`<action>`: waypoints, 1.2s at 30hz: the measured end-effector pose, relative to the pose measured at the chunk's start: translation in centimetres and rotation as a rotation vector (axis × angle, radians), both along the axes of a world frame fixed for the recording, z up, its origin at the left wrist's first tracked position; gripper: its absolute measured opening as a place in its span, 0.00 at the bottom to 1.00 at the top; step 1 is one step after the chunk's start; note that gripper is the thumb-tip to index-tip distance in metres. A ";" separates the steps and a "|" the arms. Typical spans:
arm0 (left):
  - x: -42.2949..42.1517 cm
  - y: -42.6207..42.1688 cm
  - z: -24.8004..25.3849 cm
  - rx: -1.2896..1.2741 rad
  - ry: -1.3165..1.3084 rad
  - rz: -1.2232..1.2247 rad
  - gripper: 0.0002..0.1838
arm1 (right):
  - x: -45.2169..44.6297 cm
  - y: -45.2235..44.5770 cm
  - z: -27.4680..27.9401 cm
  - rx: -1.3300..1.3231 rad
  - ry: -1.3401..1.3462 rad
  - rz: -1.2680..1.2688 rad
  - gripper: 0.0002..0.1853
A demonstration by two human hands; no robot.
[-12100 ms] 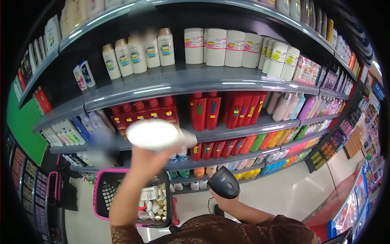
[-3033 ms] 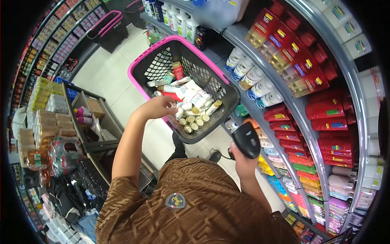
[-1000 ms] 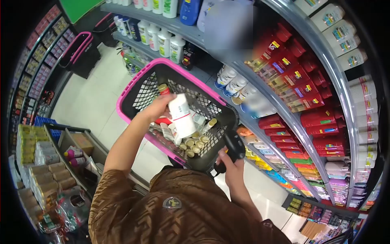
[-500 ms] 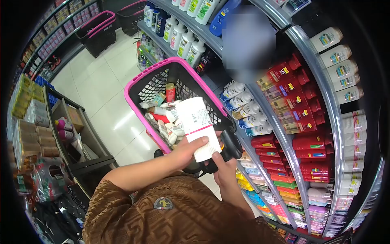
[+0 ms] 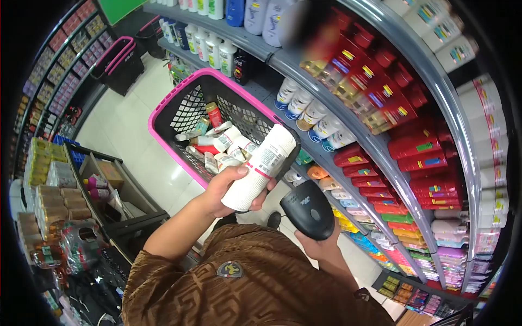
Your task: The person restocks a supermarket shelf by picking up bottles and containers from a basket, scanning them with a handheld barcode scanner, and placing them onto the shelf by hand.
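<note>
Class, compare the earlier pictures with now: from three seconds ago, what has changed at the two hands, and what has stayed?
The left hand has taken hold of a white container. The right hand, close against it half a second ago, has moved off to the right. Unchanged: the right hand's black scanner, and the basket of bottles in front.

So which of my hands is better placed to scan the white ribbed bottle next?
Probably your right hand: it holds the black barcode scanner near the white ribbed bottle, while your left hand is busy gripping that bottle.
</note>
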State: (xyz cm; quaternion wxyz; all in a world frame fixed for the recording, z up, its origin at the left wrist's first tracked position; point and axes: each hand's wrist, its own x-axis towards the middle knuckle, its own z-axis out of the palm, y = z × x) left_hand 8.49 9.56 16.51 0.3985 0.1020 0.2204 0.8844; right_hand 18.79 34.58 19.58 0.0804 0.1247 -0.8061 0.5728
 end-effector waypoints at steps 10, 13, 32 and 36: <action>5.2 7.9 3.0 -0.047 0.098 -0.042 0.41 | 2.1 8.2 0.9 -0.023 0.044 0.138 0.33; 6.9 9.8 2.5 -0.027 0.093 -0.073 0.40 | 2.7 10.5 1.1 0.022 0.073 0.184 0.33; 5.5 24.0 15.1 -0.174 0.721 0.431 0.46 | 9.6 20.5 -0.9 -0.464 0.131 -0.076 0.22; 1.1 30.0 23.0 -0.115 0.991 0.612 0.33 | 11.5 21.2 -1.4 -0.506 0.122 -0.129 0.21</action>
